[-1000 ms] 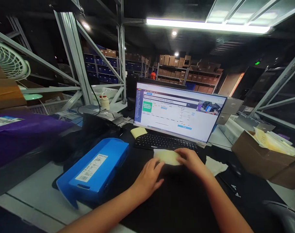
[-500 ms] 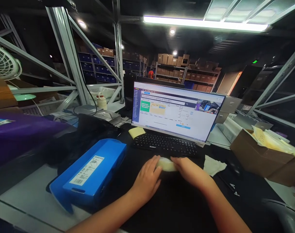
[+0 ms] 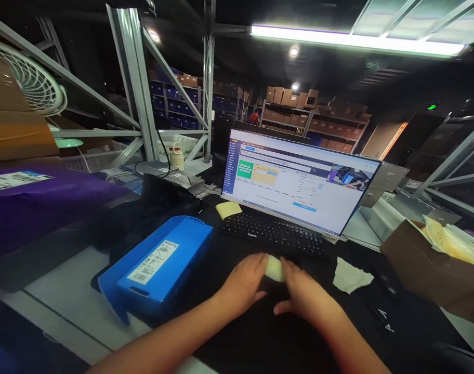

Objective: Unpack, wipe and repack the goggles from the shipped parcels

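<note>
Both my hands meet on the black desk mat (image 3: 291, 337) just in front of the keyboard (image 3: 274, 234). My left hand (image 3: 245, 283) and my right hand (image 3: 299, 291) are curled around a small pale yellow piece of backing paper (image 3: 275, 268), pressing it together between them. Only a small part of it shows between the fingers. A blue plastic tray (image 3: 159, 265) with a white label lies upside down to the left of my hands.
A lit monitor (image 3: 295, 179) stands behind the keyboard. A yellow pad (image 3: 228, 209) and a white crumpled paper (image 3: 350, 275) flank the keyboard. A purple bag (image 3: 38, 202) lies at left, a cardboard box of yellow papers (image 3: 435, 259) at right. Steel racking, a fan (image 3: 30, 78).
The yellow paper was a wide flat piece a second ago; my hands have closed in toward each other and squeezed it into a small wad. The camera shifted slightly.
</note>
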A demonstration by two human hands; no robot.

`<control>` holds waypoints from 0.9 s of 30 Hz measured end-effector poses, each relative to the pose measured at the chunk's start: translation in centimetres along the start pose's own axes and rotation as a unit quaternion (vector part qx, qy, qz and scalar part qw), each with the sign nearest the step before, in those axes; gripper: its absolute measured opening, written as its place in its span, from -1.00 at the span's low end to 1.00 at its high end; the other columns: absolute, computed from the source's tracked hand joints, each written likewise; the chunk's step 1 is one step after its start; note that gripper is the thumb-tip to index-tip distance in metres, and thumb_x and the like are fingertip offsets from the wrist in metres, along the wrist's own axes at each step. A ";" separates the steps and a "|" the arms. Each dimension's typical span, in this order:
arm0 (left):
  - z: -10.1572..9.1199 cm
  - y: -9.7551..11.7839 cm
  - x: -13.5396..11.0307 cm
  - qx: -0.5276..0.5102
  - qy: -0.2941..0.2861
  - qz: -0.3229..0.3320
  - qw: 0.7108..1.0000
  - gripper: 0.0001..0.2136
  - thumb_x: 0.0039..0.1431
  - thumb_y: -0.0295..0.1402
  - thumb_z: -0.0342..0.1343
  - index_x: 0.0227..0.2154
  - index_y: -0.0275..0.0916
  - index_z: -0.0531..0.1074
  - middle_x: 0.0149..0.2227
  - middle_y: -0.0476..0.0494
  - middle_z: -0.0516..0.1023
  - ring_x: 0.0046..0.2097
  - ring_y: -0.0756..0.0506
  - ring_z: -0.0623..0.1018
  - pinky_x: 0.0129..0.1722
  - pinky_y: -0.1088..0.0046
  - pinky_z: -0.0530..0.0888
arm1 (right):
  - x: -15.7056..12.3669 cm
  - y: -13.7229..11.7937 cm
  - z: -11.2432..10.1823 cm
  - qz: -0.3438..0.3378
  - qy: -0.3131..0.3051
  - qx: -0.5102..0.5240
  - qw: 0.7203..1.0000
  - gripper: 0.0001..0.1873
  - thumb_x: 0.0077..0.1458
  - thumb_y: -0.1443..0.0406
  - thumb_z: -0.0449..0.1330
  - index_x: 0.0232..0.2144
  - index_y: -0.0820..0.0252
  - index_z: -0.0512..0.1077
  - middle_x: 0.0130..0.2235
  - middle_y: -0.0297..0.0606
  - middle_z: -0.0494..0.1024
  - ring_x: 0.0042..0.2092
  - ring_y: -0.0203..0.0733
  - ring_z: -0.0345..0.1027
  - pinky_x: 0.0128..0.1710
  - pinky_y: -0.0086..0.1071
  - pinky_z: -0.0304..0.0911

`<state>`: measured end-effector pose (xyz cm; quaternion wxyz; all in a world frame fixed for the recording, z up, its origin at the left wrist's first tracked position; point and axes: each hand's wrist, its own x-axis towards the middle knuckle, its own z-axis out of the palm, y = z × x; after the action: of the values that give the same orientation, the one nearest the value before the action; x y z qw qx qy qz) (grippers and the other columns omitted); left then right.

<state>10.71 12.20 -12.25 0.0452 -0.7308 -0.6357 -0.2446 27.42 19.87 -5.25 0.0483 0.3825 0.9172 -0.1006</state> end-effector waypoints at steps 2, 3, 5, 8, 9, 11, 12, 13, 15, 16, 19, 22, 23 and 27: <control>-0.3 0.2 0.0 0.023 0.012 -0.008 1.000 -0.10 -0.19 -0.45 0.47 0.25 -0.25 0.15 0.25 -0.48 0.32 0.27 -0.41 0.36 0.23 -0.04 0.37 | 0.2 -1.4 0.9 0.042 0.062 -0.064 0.995 0.08 -0.28 0.35 0.55 0.27 0.53 0.21 0.12 0.38 0.41 0.11 0.35 0.35 0.11 0.07 0.25; -0.5 0.3 0.1 0.034 0.022 -0.006 0.999 -0.11 -0.22 -0.43 0.49 0.22 -0.25 0.20 0.28 -0.51 0.26 0.30 -0.45 0.30 0.24 -0.07 0.34 | 0.3 -1.9 1.2 0.048 0.092 -0.093 0.990 -0.02 -0.25 0.37 0.53 0.22 0.49 0.29 0.06 0.36 0.46 0.03 0.36 0.39 0.04 0.09 0.28; -1.3 0.5 0.8 0.051 0.037 0.010 0.998 -0.12 -0.30 -0.37 0.52 0.16 -0.25 0.25 0.38 -0.58 0.04 0.38 -0.52 0.09 0.28 -0.17 0.21 | 0.3 -2.4 1.6 0.025 0.132 -0.134 0.982 -0.15 -0.21 0.34 0.52 0.16 0.40 0.38 0.02 0.33 0.47 -0.01 0.37 0.39 -0.05 0.10 0.31; -2.5 0.5 2.6 0.044 0.005 0.047 0.998 0.04 -0.39 -0.27 0.52 0.22 -0.29 0.13 0.42 -0.65 -0.20 0.43 -0.55 -0.14 0.32 -0.28 -0.05 | 0.2 -2.0 1.8 -0.011 0.142 -0.155 0.978 -0.08 -0.24 0.28 0.54 0.18 0.41 0.36 0.16 0.35 0.38 0.15 0.45 0.25 0.07 0.15 0.23; -2.6 0.4 3.2 0.032 -0.018 0.053 0.998 0.11 -0.41 -0.25 0.51 0.27 -0.30 0.05 0.41 -0.65 -0.15 0.42 -0.55 -0.11 0.31 -0.30 -0.08 | 0.3 -1.7 1.9 -0.012 0.139 -0.155 0.978 -0.05 -0.24 0.27 0.54 0.20 0.44 0.33 0.21 0.36 0.32 0.22 0.47 0.17 0.14 0.17 0.17; -2.6 0.1 4.3 0.007 -0.051 0.049 0.997 0.22 -0.44 -0.23 0.49 0.33 -0.27 -0.08 0.36 -0.59 0.06 0.39 -0.54 0.07 0.30 -0.29 -0.04 | 0.4 -1.4 1.9 -0.009 0.141 -0.147 0.979 -0.07 -0.19 0.32 0.51 0.23 0.44 0.31 0.28 0.33 0.24 0.30 0.47 0.06 0.23 0.18 0.07; -2.5 -0.1 4.7 -0.004 -0.055 0.041 0.998 0.24 -0.45 -0.24 0.48 0.34 -0.25 -0.11 0.32 -0.54 0.16 0.35 -0.53 0.17 0.29 -0.27 0.01 | 0.4 -1.3 1.7 -0.010 0.145 -0.139 0.980 -0.10 -0.17 0.36 0.49 0.23 0.41 0.31 0.29 0.30 0.22 0.31 0.46 0.04 0.24 0.18 0.06; -2.3 -0.2 4.9 -0.017 -0.051 0.029 0.998 0.25 -0.46 -0.27 0.48 0.35 -0.23 -0.11 0.28 -0.48 0.24 0.30 -0.51 0.24 0.29 -0.25 0.05 | 0.3 -1.3 1.4 -0.010 0.146 -0.128 0.981 -0.14 -0.16 0.39 0.47 0.22 0.38 0.33 0.29 0.28 0.23 0.31 0.46 0.06 0.24 0.18 0.07; -1.9 -0.4 4.9 -0.044 -0.032 0.004 0.999 0.19 -0.44 -0.32 0.45 0.33 -0.22 -0.05 0.21 -0.42 0.31 0.24 -0.48 0.32 0.28 -0.22 0.11 | 0.0 -1.0 0.3 -0.019 0.143 -0.097 0.985 -0.21 -0.17 0.41 0.47 0.16 0.35 0.40 0.24 0.26 0.31 0.28 0.43 0.12 0.23 0.16 0.10; -1.8 -0.4 4.8 -0.056 -0.026 -0.005 0.998 0.13 -0.42 -0.35 0.43 0.31 -0.22 0.00 0.19 -0.39 0.33 0.22 -0.47 0.33 0.27 -0.21 0.14 | -0.3 -0.8 -0.4 -0.041 0.140 -0.076 0.986 -0.26 -0.17 0.40 0.48 0.12 0.32 0.43 0.22 0.22 0.34 0.28 0.40 0.13 0.24 0.14 0.10; -1.9 -0.3 4.4 -0.077 -0.018 -0.016 0.997 -0.08 -0.37 -0.40 0.41 0.19 -0.22 0.21 0.11 -0.33 0.36 0.17 -0.41 0.37 0.24 -0.14 0.23 | -1.1 0.3 -2.1 -0.141 0.135 0.004 0.981 -0.05 -0.17 0.27 0.50 0.28 0.10 0.27 0.36 0.05 0.11 0.37 0.24 -0.03 0.31 0.05 0.03; -2.7 -0.1 4.0 -0.093 -0.013 -0.014 0.995 -0.24 -0.34 -0.43 0.41 0.06 -0.20 0.32 0.06 -0.24 0.39 0.11 -0.33 0.40 0.17 -0.01 0.34 | -0.9 1.3 -2.1 -0.151 0.129 0.023 0.980 0.48 -0.37 0.19 0.56 0.44 0.04 -0.25 0.46 0.06 -0.36 0.45 0.27 -0.39 0.35 0.12 -0.16; -3.1 0.0 3.9 -0.098 -0.011 -0.012 0.995 -0.27 -0.33 -0.43 0.41 0.03 -0.19 0.34 0.05 -0.22 0.40 0.09 -0.31 0.40 0.15 0.02 0.36 | -0.5 1.4 -1.8 -0.133 0.117 0.011 0.984 0.55 -0.42 0.22 0.57 0.44 0.10 -0.31 0.45 0.14 -0.33 0.44 0.32 -0.38 0.35 0.16 -0.19; -4.6 0.1 3.2 -0.115 -0.022 -0.028 0.993 -0.36 -0.34 -0.37 0.42 -0.06 -0.16 0.41 -0.04 -0.15 0.45 0.01 -0.29 0.43 0.06 0.06 0.41 | 1.3 1.2 -0.5 -0.146 0.052 0.041 0.987 0.26 -0.24 0.32 0.43 0.42 0.32 -0.13 0.25 0.19 0.31 0.25 0.24 0.22 0.22 0.03 0.14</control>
<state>9.66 13.35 -6.89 -0.0598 -0.7183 -0.6242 -0.3013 27.33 21.68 -5.11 -0.0306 0.2512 0.9595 -0.1234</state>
